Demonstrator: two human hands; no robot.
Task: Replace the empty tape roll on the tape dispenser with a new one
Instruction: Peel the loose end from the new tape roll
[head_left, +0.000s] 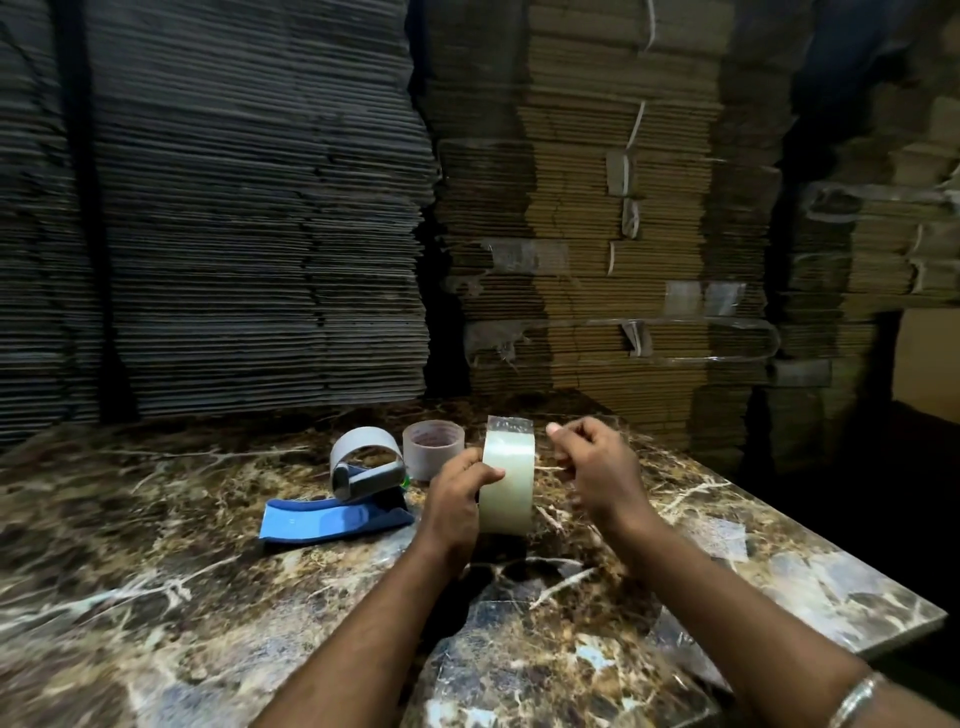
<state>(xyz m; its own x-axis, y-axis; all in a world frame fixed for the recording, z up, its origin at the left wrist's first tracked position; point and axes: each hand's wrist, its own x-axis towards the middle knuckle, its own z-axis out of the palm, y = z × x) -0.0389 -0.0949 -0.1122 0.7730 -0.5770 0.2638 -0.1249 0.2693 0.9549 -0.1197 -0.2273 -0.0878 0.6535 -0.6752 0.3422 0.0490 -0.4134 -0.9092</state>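
Observation:
A full roll of clear tape stands on edge above the marble table, gripped from the left by my left hand. A short free end of tape sticks up from the top of the roll. My right hand is just right of the roll with its fingers curled and thumb raised; it does not clearly hold anything. The tape dispenser, blue handle and grey metal frame, lies on its side left of my hands. An empty cardboard tape core stands on the table behind the dispenser and the roll.
The marble table ends at an edge on the right. Tall stacks of flattened cardboard rise directly behind the table. A metal bangle is on my right wrist.

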